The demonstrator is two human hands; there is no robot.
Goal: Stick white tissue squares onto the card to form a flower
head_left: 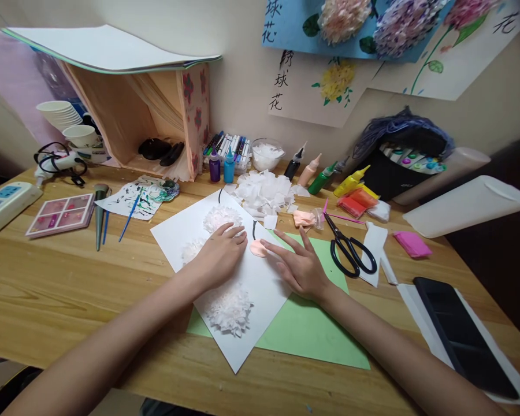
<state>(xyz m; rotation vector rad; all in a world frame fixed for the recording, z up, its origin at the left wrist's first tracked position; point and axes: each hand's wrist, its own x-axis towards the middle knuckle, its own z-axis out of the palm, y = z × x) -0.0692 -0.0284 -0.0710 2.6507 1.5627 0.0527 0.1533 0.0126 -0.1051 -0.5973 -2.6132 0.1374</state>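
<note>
A white sheet of paper (pixel 260 312) lies turned on its corner, with fluffy white paper flowers (pixel 229 312) on it. My left hand (pixel 223 254) lies flat over the sheet between the flowers, its fingers bent a little and holding nothing. On the sheet's right part is a flat peach disc (pixel 258 248), just below a short dark curved stroke (pixel 255 230). My right hand (pixel 303 268) is open with fingers spread, and its index fingertip touches the disc's right edge. Beneath the white sheet shows a green sheet (pixel 316 335).
Behind the sheet is a heap of white paper pieces (pixel 266 193). Black-handled scissors (pixel 351 251) lie to the right, near a black phone-like slab (pixel 463 335). Paint bottles (pixel 323 179) stand at the back. Brushes (pixel 130 218) and a pink palette (pixel 61 215) lie left.
</note>
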